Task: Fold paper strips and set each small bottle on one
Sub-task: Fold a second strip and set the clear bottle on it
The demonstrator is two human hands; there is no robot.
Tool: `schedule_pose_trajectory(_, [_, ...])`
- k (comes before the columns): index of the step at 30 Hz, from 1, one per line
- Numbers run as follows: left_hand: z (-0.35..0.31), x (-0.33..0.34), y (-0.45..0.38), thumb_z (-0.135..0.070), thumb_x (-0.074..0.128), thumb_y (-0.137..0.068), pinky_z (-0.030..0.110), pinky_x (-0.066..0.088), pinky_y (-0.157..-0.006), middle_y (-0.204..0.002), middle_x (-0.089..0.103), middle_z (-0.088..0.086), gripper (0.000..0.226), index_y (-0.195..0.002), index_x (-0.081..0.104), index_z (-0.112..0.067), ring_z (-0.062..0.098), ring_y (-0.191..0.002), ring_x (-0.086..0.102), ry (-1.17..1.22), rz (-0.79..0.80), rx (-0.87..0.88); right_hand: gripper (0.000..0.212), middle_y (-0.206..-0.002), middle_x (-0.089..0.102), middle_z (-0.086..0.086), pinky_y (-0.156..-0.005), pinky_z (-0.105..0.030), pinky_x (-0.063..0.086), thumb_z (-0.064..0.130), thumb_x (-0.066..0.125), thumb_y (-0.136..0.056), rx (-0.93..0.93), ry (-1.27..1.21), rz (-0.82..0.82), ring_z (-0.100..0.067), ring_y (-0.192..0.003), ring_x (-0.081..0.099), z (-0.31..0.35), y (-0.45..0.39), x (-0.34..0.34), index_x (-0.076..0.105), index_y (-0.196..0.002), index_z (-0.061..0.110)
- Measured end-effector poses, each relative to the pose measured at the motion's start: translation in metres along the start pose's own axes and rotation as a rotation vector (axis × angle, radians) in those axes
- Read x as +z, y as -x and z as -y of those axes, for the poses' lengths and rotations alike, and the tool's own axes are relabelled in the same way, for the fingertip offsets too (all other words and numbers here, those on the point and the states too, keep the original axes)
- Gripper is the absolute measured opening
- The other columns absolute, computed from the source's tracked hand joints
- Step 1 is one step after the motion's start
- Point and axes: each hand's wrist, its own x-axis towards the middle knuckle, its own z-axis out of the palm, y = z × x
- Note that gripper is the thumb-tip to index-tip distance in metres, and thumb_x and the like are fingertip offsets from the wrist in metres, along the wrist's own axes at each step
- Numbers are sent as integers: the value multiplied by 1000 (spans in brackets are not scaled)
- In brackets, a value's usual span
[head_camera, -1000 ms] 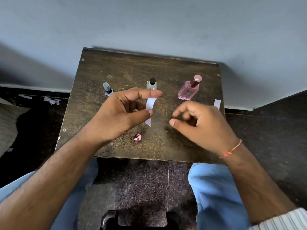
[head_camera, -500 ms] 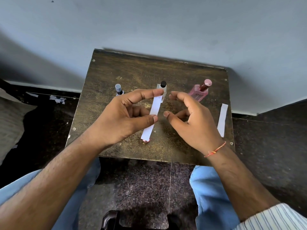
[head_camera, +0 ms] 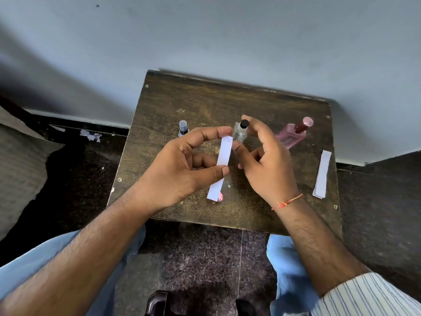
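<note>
Since half a second back our right hand (head_camera: 262,160) has slid up toward 12 o'clock and now has its fingers around the clear bottle (head_camera: 239,133), while the strip in the left has barely budged.

Going big to small: the bench (head_camera: 262,215) is a dark scuffed wooden top pushed against the grey wall. Our left hand (head_camera: 180,169) sits at the middle, thumb and forefinger pinched on a paper strip (head_camera: 222,164) that runs from about 12 down toward 6, its lower end hanging free just over a small pink cap (head_camera: 220,198). The right hand is closed loosely on the clear, black-capped bottle at 12 o'clock, right beside the strip's top end; we can't tell if the bottle is lifted or on the bench. At 1 o'clock the pink bottle (head_camera: 293,135) leans a bit, at 11 o'clock there's the little dark-capped bottle (head_camera: 183,128), and at 3 o'clock a spare stack of strips (head_camera: 321,175) lies near the edge.

Step-wise we reckon we're mid-way on one bottle: strip in hand, looks unfolded from here. Next move probably needs the strip creased, which wants both hands, so the bottle may have to wait, then the folded strip goes flat and the bottle gets set upright on it without tipping.
</note>
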Motion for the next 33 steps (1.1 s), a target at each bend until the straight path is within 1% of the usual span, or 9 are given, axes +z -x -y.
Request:
schedule_pose_trajectory(3, [1,-2,0,1,80,-91,39,41,-68,-86,67,40,64,-142,67,-34,36,-80,54,-4,-24,6,35,-124,72,15,-59,-44,60,27,77,-102,41,-93,12,-29,-62,72,0,-2,1,66,-136,30])
schedule_pose_trajectory(6, [1,2,-3,7,79,-89,52,48,-83,-117,78,11,63,-142,66,-25,32,-80,63,7,-77,15,30,-115,74,-7,-53,-35,51,21,76,-102,177,-318,69,-25,-61,70,5,-2,2,68,-131,24])
schedule_pose_trajectory(10, [2,6,-5,-1,83,-80,36,62,-88,-129,72,-11,58,-131,66,-21,21,-79,72,16,-118,38,36,-90,71,-9,-48,-30,44,22,65,-99,267,-700,143,-19,-60,60,19,2,-5,67,-136,19])
schedule_pose_trajectory(12, [3,6,-5,-4,84,-78,37,60,-85,-123,72,-9,52,-123,66,-21,29,-80,68,29,-139,38,40,-85,68,-4,-49,-28,41,24,58,-98,325,-837,195,-17,-58,54,22,3,-10,68,-137,23])
schedule_pose_trajectory(16, [6,4,-7,-9,86,-81,53,38,-85,-94,69,23,43,-118,77,-28,39,-89,54,55,-129,-9,52,-97,69,-5,-55,-31,33,24,42,-97,380,-989,282,-16,-58,41,21,6,-19,65,-143,16])
schedule_pose_trajectory(19, [6,5,-8,-10,86,-84,53,37,-85,-83,67,24,48,-126,77,-30,37,-88,53,46,-130,-30,56,-93,65,-3,-58,-34,26,26,37,-95,399,-1023,315,-17,-61,38,21,7,-22,66,-140,12])
schedule_pose_trajectory(25, [6,8,-10,-13,87,-82,56,38,-86,-100,65,48,53,-131,76,-32,39,-92,53,40,-129,6,53,-75,50,-5,-58,-34,29,26,30,-91,424,-1153,382,-17,-67,40,24,10,-27,72,-117,8])
schedule_pose_trajectory(29, [10,7,-11,-13,87,-83,58,39,-86,-119,64,47,57,-135,74,-32,41,-92,53,18,-127,33,48,-61,42,0,-50,-28,25,32,33,-89,496,-1311,410,-13,-49,38,29,12,-33,73,-103,8])
schedule_pose_trajectory(33, [12,8,-11,-12,87,-83,59,39,-85,-116,70,40,59,-137,73,-33,41,-91,55,12,-132,30,43,-48,37,6,-44,-23,22,35,37,-90,550,-1390,454,-9,-37,35,29,14,-40,72,-94,11])
